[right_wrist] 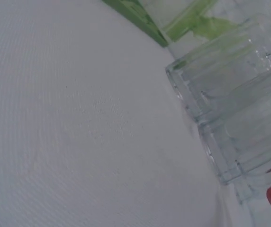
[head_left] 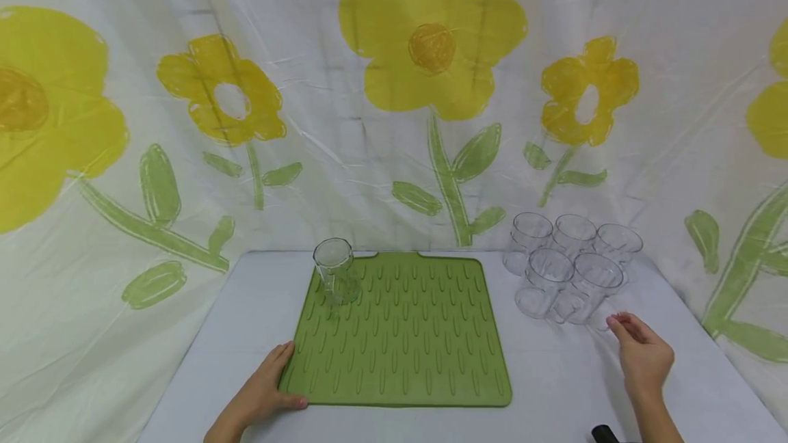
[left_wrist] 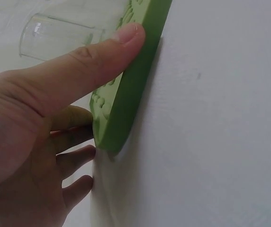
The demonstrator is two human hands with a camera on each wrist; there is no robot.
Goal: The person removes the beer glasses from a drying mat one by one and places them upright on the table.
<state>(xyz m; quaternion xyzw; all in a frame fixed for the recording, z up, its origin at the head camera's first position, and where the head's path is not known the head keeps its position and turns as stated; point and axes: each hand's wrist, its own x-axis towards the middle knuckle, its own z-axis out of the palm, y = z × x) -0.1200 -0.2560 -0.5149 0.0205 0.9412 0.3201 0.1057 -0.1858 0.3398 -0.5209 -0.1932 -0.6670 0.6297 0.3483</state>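
Note:
My left hand spans the near left corner of a green ridged drying mat. Its thumb lies straight along the mat's front edge, and the other fingers touch the left side. A clear glass mug stands on the mat's far left corner, its handle facing me. At the right, my right hand has bent fingers, with thumb and fingertips right at the handle of the front right glass mug, which stands upright on the table. Whether they pinch the handle I cannot tell.
Several other clear mugs stand close together at the table's far right. The white-covered table ends at a curtain printed with yellow flowers. A black object pokes in at the bottom edge, left of the right forearm.

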